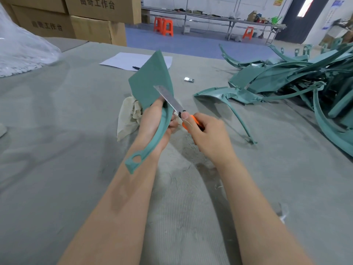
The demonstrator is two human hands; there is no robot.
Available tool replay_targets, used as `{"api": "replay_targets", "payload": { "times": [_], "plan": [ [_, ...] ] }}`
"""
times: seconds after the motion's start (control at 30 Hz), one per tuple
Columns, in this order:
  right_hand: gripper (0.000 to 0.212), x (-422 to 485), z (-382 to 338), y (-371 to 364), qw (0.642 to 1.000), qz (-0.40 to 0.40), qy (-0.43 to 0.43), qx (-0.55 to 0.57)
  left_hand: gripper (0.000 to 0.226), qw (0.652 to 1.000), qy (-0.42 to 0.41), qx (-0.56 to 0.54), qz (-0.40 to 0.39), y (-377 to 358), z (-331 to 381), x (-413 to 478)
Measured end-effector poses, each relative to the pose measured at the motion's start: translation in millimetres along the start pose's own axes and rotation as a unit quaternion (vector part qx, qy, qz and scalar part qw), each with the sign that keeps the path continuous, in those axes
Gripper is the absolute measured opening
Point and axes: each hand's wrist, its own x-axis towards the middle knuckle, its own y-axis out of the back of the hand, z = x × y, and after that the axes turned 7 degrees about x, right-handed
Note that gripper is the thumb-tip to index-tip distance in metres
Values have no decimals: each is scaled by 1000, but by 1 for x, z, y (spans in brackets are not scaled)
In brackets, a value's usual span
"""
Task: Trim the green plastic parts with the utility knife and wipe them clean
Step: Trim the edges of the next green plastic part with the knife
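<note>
Green plastic part [150, 83] is held up above the desk [57, 150], with a crumpled rag [128, 117] lying just behind it on the left. It's gripped round its curved stem by the left hand [154, 127], flat panel pointing up. The utility knife [172, 101] blade is laid against the panel's right edge, its orange handle clenched in the right hand [210, 136]. It looks light and thin, probably flexy at the panel, so it's best held at the stiffer stem. A pile of green parts [286, 83] is heaped far right.
</note>
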Motion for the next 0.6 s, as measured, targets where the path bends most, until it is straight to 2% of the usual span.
{"api": "replay_targets", "payload": {
  "times": [0.23, 0.4, 0.6],
  "plan": [
    [59, -1, -2, -4, 1000, -9, -2, 17, 32, 999, -25, -17, 12, 0, 3, -1],
    [45, -5, -7, -11, 999, -33, 23, 6, 33, 997, -35, -55, 47, 2, 4, -2],
    [43, -7, -9, -12, 999, -45, 14, 21, 34, 996, -33, -57, 60, 4, 5, 0]
  ]
}}
